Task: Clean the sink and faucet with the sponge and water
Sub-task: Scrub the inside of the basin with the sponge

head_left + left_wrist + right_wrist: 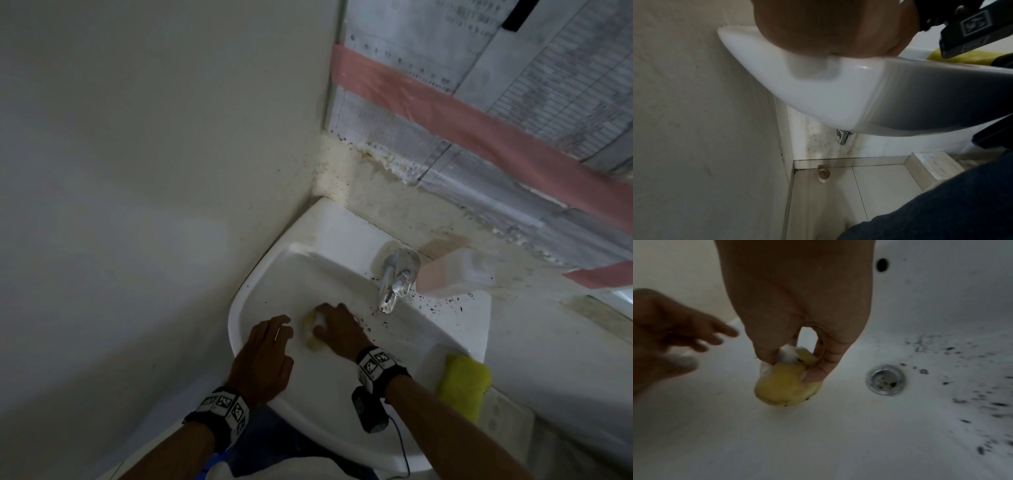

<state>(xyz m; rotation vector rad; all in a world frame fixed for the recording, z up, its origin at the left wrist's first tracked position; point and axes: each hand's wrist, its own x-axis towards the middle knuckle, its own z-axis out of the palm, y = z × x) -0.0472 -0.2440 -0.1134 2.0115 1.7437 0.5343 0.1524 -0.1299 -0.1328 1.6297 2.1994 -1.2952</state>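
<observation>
right hand [337,327] grips yellow sponge [311,331] in sink [260,274]; left hand [265,356] beside.

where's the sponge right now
The sponge is pinched in the right hand, pressed against the sink basin. In the right wrist view it lies left of the drain, with the open left hand beside it.

A: Dim corner, plain off-white wall [137,171] filling the left of the frame.

B: Yeah, and upper right there's a papered panel [513,85] crossed by pink tape [445,106]. Lower down, beige floor tiles [879,186] with grimy grout.
</observation>
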